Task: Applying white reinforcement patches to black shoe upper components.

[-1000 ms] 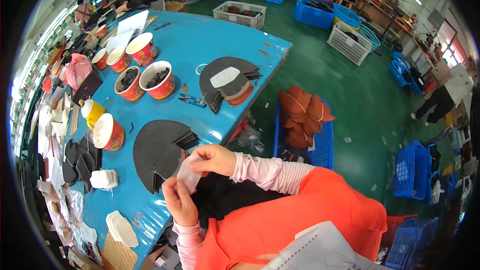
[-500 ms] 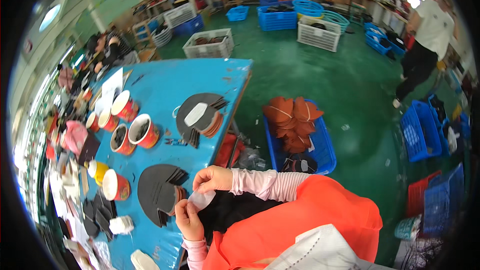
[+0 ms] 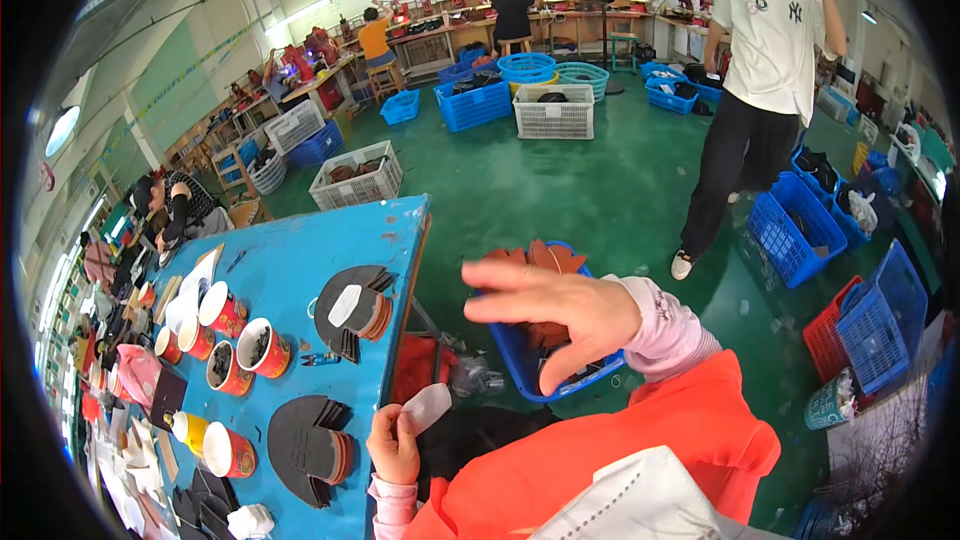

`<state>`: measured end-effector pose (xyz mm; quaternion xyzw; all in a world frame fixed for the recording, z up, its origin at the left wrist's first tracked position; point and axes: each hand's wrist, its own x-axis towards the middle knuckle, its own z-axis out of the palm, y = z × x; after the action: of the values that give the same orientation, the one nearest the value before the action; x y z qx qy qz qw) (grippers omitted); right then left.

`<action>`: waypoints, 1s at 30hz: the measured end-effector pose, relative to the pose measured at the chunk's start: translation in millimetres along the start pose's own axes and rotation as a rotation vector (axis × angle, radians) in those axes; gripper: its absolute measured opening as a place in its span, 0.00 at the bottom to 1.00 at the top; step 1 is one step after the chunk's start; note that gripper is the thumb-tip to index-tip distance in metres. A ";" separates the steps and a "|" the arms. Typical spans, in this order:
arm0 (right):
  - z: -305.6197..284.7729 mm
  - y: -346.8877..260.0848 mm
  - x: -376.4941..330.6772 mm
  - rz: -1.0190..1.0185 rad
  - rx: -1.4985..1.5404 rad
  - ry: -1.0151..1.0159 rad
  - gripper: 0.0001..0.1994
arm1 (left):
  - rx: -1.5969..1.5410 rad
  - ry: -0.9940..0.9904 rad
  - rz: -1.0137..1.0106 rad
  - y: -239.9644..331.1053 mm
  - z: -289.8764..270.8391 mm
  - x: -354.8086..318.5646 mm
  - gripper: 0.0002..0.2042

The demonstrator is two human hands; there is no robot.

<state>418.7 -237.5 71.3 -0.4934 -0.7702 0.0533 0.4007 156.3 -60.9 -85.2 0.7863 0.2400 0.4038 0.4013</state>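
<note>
- The left hand (image 3: 393, 445), low in the frame just left of centre, pinches a small pale, flat oval piece (image 3: 427, 406) between thumb and fingers; the piece sticks up and to the right from the grip.
- The right hand (image 3: 560, 315) hangs in mid-frame with its fingers spread wide and nothing in it, the fingertips pointing toward the left of the picture; it is apart from the pale piece, above and to the right of it.
- A pink sleeve cuff (image 3: 665, 325) covers the right wrist, and an orange garment (image 3: 640, 440) fills the lower centre and lower right.
- The blue table (image 3: 290, 260) runs along the left side of the frame; the left hand sits just beside its near right edge.
- On the table, near the left hand, lies a fanned stack of dark cut pieces (image 3: 305, 437); a second dark stack with a pale piece on top (image 3: 350, 310) lies higher up, toward the table's right edge.
- Red-and-white cups (image 3: 240, 335) holding dark bits stand in a cluster to the left of those stacks.
- Behind the right hand, a blue crate (image 3: 525, 365) of brown cut pieces stands on the green floor (image 3: 600, 180).
- In the upper right, a person in a white shirt and dark trousers (image 3: 750, 90) stands among blue baskets (image 3: 795, 230).
</note>
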 end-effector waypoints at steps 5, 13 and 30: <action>10.1 46.6 -14.3 0.297 -0.685 -0.122 0.30 | 0.101 -0.056 0.143 12.2 11.3 11.8 0.03; 59.2 85.8 -25.6 0.438 -0.372 -0.426 0.21 | 0.127 -0.204 0.207 47.5 16.0 5.5 0.05; 198.6 82.4 -0.6 0.318 1.051 -0.220 0.10 | 0.282 -0.093 0.095 37.4 -11.1 -17.1 0.06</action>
<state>344.9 -134.0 -102.1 -0.3288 -0.5936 0.5409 0.4970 139.5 -89.1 -58.0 0.8632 0.2379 0.3479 0.2778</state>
